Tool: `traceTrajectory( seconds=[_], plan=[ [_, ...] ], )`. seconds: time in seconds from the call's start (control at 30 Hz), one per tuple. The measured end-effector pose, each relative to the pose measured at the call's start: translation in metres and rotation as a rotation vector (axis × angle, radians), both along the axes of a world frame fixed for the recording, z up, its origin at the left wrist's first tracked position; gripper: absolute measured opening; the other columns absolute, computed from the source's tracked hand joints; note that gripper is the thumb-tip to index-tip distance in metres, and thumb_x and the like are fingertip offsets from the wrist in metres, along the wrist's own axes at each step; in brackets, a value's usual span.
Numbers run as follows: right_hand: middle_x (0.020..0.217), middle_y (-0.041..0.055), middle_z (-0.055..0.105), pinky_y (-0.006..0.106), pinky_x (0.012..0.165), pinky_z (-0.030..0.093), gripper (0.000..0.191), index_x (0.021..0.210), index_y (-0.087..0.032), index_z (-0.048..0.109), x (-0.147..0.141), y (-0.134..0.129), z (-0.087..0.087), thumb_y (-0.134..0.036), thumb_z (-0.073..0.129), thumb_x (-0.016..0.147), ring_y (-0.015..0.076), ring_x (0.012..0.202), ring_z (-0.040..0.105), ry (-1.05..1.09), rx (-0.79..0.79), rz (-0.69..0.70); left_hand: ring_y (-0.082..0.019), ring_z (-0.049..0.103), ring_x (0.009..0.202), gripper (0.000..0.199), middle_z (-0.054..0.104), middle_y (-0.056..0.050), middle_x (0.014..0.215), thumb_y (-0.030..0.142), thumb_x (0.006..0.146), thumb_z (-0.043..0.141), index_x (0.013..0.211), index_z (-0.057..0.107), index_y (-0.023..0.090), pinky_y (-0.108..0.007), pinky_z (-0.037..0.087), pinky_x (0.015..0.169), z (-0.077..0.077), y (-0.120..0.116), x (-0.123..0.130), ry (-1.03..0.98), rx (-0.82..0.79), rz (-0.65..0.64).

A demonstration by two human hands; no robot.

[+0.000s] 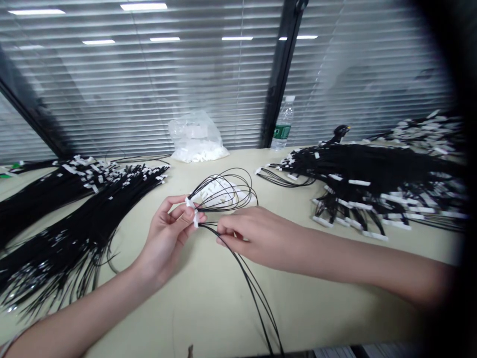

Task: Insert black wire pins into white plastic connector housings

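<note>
My left hand [167,236] is closed on a long white connector [196,218], with thumb and fingers pinching its middle. Thin black wires [208,209] leave the upper part of the connector and curve in wide loops to the right. From its lower end, more black wires run past my right hand and hang down over the table's front edge. My right hand [249,231] is just right of the connector, its fingers curled in a pinch at these wires. The fingertips are partly hidden. Behind the loops lies a pile of small white pieces [218,191].
Bundles of black wires with white ends [108,209] cover the left of the table [208,308]. A larger heap of wired connectors [365,164] lies at the right. At the back stand a clear bag of white parts [197,139] and a plastic bottle [282,127], before window blinds.
</note>
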State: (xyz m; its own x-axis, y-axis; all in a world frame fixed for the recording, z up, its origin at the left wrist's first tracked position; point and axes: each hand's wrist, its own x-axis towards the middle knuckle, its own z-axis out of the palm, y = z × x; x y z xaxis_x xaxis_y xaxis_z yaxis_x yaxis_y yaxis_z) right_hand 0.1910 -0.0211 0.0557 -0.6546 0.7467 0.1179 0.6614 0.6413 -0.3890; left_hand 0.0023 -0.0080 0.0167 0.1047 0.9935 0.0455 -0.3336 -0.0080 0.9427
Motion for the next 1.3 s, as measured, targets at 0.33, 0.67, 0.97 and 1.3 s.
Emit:
traceTrajectory(
  seconds=[0.33,0.67,0.97,1.3],
  plan=[
    [0.064,-0.0028,0.056,0.017,0.053,0.03,0.028,0.071,-0.015,0.05,0.006,0.018,0.003,-0.036,0.041,0.087,0.0048,0.056,0.045,0.258,-0.381,0.068,-0.009,0.063,0.072,0.02,0.061,0.003,0.072,0.016,0.078,0.062,0.094,0.053,0.023,-0.014,0.05,0.066,0.003,-0.001,0.001,0.04,0.029,-0.03],
    [0.065,-0.0013,0.059,0.018,0.049,0.03,0.027,0.071,-0.015,0.059,0.0,0.016,-0.009,-0.03,0.042,0.086,0.0057,0.054,0.046,0.298,-0.379,0.007,-0.01,0.063,0.072,0.021,0.062,0.002,0.077,0.017,0.077,0.064,0.095,0.054,0.022,-0.016,0.05,0.066,0.0,-0.001,0.0,0.027,0.018,-0.028],
    [0.083,0.0039,0.064,0.016,0.057,0.041,0.02,0.087,-0.015,0.063,-0.008,0.027,-0.033,-0.025,0.047,0.082,0.0054,0.063,0.053,0.62,-1.051,-0.01,-0.013,0.064,0.071,0.021,0.065,0.0,0.084,0.015,0.076,0.064,0.093,0.054,0.021,-0.026,0.051,0.067,-0.005,0.002,0.004,0.129,0.138,0.012],
    [0.059,-0.0052,0.05,0.015,0.049,0.029,0.008,0.066,-0.017,0.057,-0.015,0.028,-0.063,-0.016,0.05,0.071,0.0034,0.055,0.041,0.476,-0.563,-0.278,-0.014,0.06,0.082,0.016,0.064,-0.001,0.083,0.024,0.079,0.061,0.091,0.05,0.02,-0.027,0.049,0.075,-0.003,0.007,-0.004,0.35,-0.044,-0.063]
  ],
)
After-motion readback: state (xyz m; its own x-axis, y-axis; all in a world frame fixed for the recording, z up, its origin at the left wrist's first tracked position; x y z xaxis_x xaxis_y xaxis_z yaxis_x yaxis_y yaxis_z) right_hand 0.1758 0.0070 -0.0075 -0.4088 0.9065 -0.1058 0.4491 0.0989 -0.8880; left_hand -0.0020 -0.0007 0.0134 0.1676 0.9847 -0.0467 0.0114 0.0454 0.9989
